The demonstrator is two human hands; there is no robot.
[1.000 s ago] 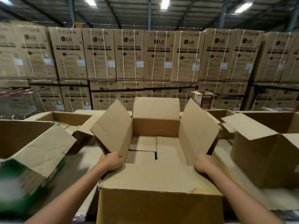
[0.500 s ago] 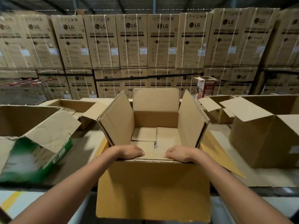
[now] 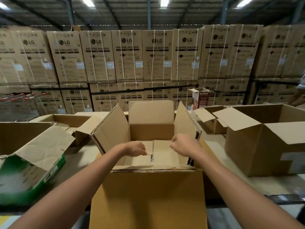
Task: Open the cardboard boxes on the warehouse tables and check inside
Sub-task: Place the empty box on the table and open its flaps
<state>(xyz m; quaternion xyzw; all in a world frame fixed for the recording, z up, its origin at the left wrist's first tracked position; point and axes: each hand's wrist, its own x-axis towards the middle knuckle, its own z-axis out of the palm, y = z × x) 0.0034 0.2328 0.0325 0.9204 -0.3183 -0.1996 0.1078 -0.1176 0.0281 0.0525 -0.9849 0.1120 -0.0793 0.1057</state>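
Rear: washing-machine cartons marked LG, white-strapped, stacked in two tiers across the full width, a black band along the lower tier; far left: wire trolleys with red handles, blurred; overhead: strip lights under a dark roof; right edge: part of a person.

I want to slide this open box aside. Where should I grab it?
Probably at the side walls of the box, just under the folds of the left flap and right flap: left hand from the left, right hand from the right. Both flaps stand splayed outward, leaving those edges exposed, and the box looks empty, so likely light.
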